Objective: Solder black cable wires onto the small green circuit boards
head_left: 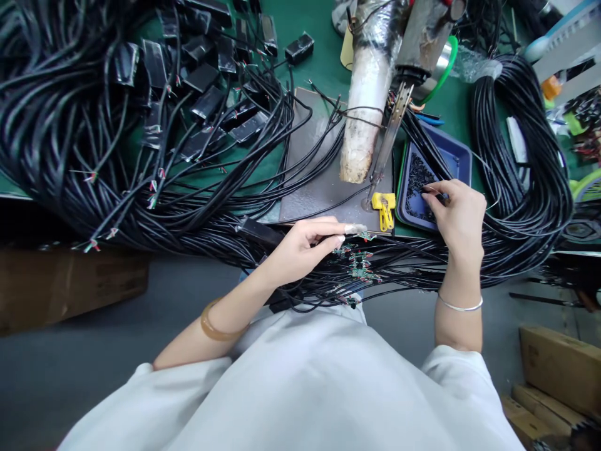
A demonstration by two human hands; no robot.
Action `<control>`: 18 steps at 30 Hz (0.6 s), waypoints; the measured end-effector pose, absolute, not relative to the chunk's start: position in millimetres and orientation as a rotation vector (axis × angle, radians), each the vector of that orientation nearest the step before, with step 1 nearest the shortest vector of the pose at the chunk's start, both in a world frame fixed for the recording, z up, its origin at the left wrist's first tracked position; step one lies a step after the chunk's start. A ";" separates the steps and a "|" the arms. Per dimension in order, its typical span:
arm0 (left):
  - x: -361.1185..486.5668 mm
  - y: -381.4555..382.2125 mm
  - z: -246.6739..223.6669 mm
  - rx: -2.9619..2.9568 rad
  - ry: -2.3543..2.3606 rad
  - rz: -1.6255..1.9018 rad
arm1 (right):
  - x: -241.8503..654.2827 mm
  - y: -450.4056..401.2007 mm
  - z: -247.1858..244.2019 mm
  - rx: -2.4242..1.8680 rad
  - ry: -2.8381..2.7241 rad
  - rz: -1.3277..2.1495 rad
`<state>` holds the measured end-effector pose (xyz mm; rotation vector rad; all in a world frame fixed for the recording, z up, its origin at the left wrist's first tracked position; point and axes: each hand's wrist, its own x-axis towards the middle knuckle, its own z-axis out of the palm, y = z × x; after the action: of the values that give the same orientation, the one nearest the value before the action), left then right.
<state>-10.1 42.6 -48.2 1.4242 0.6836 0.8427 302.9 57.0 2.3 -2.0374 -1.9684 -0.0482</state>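
Note:
My left hand [305, 247] is closed in a pinch at a small green circuit board [365, 237] with thin coloured wires; pale wraps cover its fingertips. More wired green boards [360, 266] lie on black cables just below and beside it. My right hand [453, 207] reaches over a blue tray [462, 147], thumb and forefinger pinched above small black pieces [419, 178]; what sits between those fingertips is too small to make out. Between the hands, a yellow clip [385, 210] rests at the front edge of a grey plate [312, 147], under a metal tool [392, 134].
A wrapped white tube [359, 131] hangs over the plate. Thick bundles of black cable [61, 144] fill the left, with black wrapped boxes [204, 78] behind. A coiled cable bundle [526, 207] lies on the right. Cardboard boxes [558, 363] stand below the table.

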 end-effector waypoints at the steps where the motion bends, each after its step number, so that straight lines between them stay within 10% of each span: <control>1: -9.7 43.7 -48.2 1.453 0.677 0.843 | 301.6 59.0 2.3 -2.054 -1.983 -0.062; 18: 0.1 52.4 -26.7 1.072 0.756 0.674 | 300.2 52.5 7.5 -2.048 -1.982 -0.066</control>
<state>0.1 52.4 -26.7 1.0716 0.7563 0.6743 300.2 52.5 7.5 -2.0482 -1.9816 -0.0658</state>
